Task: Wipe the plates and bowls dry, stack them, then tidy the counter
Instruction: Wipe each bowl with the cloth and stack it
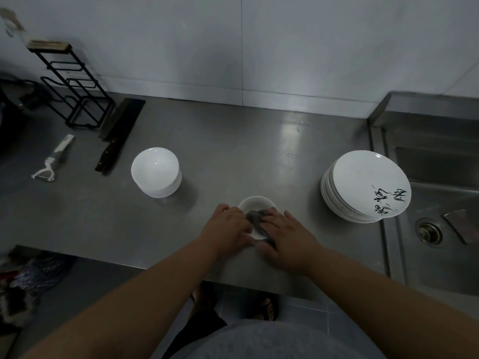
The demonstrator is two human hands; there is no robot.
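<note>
A small white bowl [256,203] sits on the steel counter [233,151] near its front edge. My left hand [228,226] holds the bowl's left rim. My right hand [287,237] presses a grey cloth [255,217] into the bowl, thumb curled under the cloth's near end. A stack of white bowls [155,173] stands to the left. A stack of white plates [368,185], the top one with black writing, stands at the right by the sink.
A cleaver [119,130] and a white peeler [53,159] lie at the back left beside a black wire rack [75,84]. The sink [440,203] with its drain [429,233] is on the right. The counter's front edge runs just below my hands.
</note>
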